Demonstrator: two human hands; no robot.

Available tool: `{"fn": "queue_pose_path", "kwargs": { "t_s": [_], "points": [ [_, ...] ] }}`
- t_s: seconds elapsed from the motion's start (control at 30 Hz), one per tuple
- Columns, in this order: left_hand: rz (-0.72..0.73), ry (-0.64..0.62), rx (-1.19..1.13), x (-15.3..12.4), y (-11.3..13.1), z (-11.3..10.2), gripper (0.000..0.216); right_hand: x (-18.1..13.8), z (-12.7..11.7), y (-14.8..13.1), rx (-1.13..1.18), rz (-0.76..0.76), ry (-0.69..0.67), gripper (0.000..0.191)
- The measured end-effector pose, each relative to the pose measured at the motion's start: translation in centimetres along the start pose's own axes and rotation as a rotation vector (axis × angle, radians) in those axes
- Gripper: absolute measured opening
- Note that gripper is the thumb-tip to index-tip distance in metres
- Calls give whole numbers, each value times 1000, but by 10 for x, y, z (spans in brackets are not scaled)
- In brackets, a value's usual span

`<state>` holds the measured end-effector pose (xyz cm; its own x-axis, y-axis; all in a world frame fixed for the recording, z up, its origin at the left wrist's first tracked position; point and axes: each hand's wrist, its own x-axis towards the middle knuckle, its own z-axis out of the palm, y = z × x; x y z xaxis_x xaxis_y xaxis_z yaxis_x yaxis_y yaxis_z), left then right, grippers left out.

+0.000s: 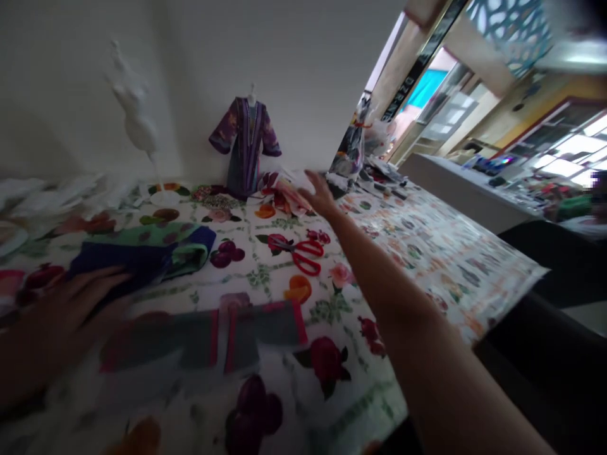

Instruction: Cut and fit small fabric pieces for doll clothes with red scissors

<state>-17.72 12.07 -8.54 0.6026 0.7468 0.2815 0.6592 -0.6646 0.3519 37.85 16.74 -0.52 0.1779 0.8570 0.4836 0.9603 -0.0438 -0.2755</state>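
Observation:
My right hand (320,196) is stretched far over the table with thumb and fingers apart, holding nothing, beside a crumpled pinkish cloth (287,197). My left hand (78,306) is low at the left, a little blurred, its fingers extended at the near edge of a folded blue and green fabric (142,249); whether it touches the fabric I cannot tell. Red-handled scissors (308,256) lie between the hands, blades pointing left. Nearer to me, grey fabric pieces with pink edges (194,338) are spread flat on the tablecloth.
A small purple robe (244,142) hangs on a stand by the wall. A white miniature mannequin (137,117) stands at the back left. Plastic bags (353,148) and scraps sit at the back right. The fruit-patterned tablecloth (427,253) reaches the table's right edge.

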Motion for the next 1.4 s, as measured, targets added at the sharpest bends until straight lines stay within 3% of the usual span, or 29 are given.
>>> {"fn": "queue_pose_path", "kwargs": {
  "t_s": [0.1, 0.17, 0.23, 0.37, 0.47, 0.57, 0.67, 0.77, 0.83, 0.93, 1.07, 1.2, 1.27, 1.4],
  "points": [
    [-64, -24, 101, 5, 20, -8, 43, -50, -29, 33, 9, 59, 42, 55],
    [-79, -70, 136, 7, 31, -12, 48, -92, -38, 50, 1, 125, 81, 50],
    [-76, -31, 127, 9, 41, -16, 54, -123, -42, 58, 1, 181, 123, 50],
    [-91, -62, 152, 10, 56, -23, 57, -134, -45, 46, 41, 166, 207, 51],
    [-112, -40, 78, 11, 60, -25, 60, -125, -52, 3, 100, -24, 272, 50],
    [-116, 1, 2, 12, 58, -24, 54, -135, -61, -65, 214, -192, 218, 48],
    [-123, 43, -91, 11, 58, -24, 45, -162, -65, -140, 379, -492, -3, 52],
    [-132, 94, -128, 9, 61, -27, 38, -194, -57, -196, 467, -671, -279, 59],
    [-140, 151, -172, 9, 64, -33, 35, -213, -44, -216, 464, -718, -436, 67],
    [-176, 282, -255, 9, 66, -45, 37, -229, -23, -222, 402, -805, -563, 75],
    [-271, 442, -381, 8, 59, -62, 41, -219, -15, -213, 391, -773, -567, 84],
    [-380, 530, -476, 8, 48, -72, 43, -171, -9, -214, 314, -763, -428, 69],
    [-412, 558, -510, 8, 44, -74, 43, -141, 3, -222, 246, -764, -381, 66],
    [-430, 591, -550, 9, 40, -75, 43, -100, 37, -250, 225, -642, -445, 73]
  ]
}}
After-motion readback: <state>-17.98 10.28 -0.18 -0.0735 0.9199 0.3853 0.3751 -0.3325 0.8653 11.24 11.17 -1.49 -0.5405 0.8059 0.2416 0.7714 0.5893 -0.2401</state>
